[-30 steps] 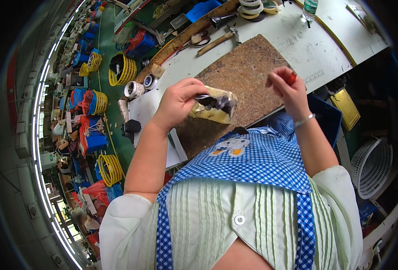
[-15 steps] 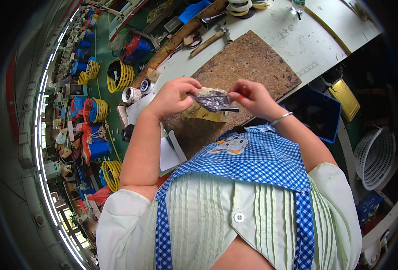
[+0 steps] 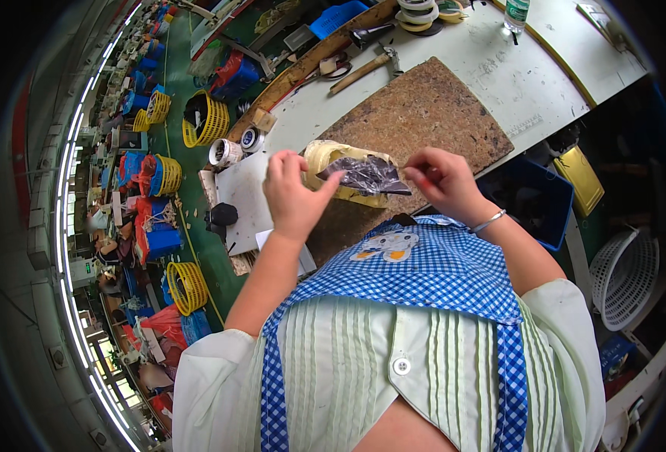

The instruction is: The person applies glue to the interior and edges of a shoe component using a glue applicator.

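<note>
A dark, flat piece wrapped in shiny clear plastic film (image 3: 367, 175) is in front of me, over a crumpled pale yellow wrapping (image 3: 320, 156). My left hand (image 3: 293, 192) is at its left end, fingers raised and spread apart, with the thumb at the film. At the right end, my right hand (image 3: 446, 181) has thumb and fingers bent close together beside the film's edge. What lies between those fingertips, if anything, is too small to make out. Under it all is a worn brown board (image 3: 438, 105) on the white table (image 3: 514, 75).
Beyond the board lie a hammer (image 3: 363, 71), scissors (image 3: 335, 66) and stacked tape rolls (image 3: 418, 13). A bottle (image 3: 516, 15) stands at the far right. White jars (image 3: 226, 153) line the left edge. A dark blue bin (image 3: 532, 200) sits below the table's right side.
My left hand has loosened its grip on the wrapped piece and spread its fingers. My right hand has shifted slightly right. More of the yellow wrapping shows, and the whole view has shifted slightly.
</note>
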### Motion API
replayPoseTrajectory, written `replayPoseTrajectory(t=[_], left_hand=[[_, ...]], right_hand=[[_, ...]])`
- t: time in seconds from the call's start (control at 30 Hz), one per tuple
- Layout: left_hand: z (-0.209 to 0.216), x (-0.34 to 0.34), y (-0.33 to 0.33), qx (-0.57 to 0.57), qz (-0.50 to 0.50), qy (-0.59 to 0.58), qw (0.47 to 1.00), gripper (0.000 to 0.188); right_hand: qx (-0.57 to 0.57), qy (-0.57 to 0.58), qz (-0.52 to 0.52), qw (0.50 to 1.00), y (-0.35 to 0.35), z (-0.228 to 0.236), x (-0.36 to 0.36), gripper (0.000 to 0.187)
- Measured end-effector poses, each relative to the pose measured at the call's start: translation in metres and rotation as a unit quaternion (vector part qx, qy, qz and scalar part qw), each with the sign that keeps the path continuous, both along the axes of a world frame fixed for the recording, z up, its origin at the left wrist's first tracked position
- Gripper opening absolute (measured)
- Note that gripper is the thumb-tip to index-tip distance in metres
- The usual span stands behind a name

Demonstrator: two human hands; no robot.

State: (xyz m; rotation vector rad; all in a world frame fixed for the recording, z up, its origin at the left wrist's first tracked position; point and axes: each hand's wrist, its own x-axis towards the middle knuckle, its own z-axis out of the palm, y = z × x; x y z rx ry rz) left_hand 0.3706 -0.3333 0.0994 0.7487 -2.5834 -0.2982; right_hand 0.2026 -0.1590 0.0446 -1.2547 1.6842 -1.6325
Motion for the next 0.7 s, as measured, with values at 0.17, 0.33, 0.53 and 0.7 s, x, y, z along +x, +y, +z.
replayPoseTrajectory(t=[0.17, 0.33, 0.53, 0.7], left_hand=[[-0.017, 0.005, 0.007, -0.135, 0.015, -0.08, 0.987, 0.022], [-0.008, -0.007, 0.018, -0.186, -0.012, -0.046, 0.981, 0.014], [-0.014, -0.021, 0.001, -0.171, -0.037, -0.004, 0.985, 0.014], [-0.015, -0.017, -0.017, 0.045, -0.005, 0.015, 0.999, 0.028]], right_hand=[[-0.072, 0.137, 0.058, 0.986, -0.015, -0.005, 0.01, 0.013], [-0.066, 0.13, 0.052, 0.988, -0.01, -0.004, 0.013, 0.013], [-0.105, 0.237, 0.046, 0.965, -0.022, -0.011, 0.015, 0.023], [-0.118, 0.313, 0.014, 0.942, -0.035, -0.023, 0.014, 0.031]])
